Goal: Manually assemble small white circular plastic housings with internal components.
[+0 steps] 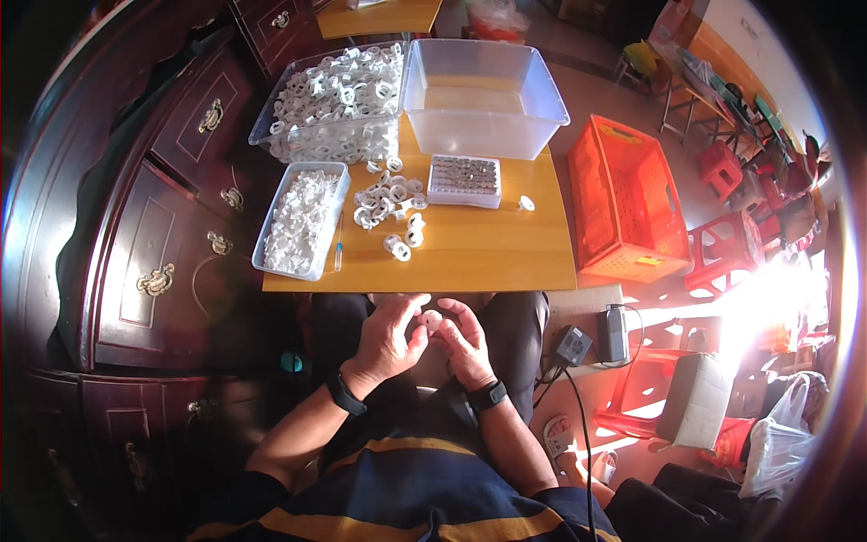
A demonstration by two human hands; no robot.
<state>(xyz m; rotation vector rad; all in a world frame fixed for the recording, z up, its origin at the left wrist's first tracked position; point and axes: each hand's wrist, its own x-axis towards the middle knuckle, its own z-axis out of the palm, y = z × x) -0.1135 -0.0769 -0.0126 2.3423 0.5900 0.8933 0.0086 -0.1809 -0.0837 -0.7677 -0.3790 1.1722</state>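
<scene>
Fingers of my left hand (390, 336) and right hand (462, 343) pinch one white ring (433, 319) over my lap, off the table (470, 257); a slip could drop it to the floor.

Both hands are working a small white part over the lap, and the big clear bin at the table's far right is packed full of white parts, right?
Not quite. The head view shows both hands on the small white part, but the far-right clear bin is empty; the bin to its left holds the white parts.

A yellow rectangular label (647, 261) sits on the near wall of the orange plastic crate (623, 199) standing on the floor right of the worktop (470, 253). A white crumpled plastic bag (775, 447) lies on the floor at far right.
</scene>
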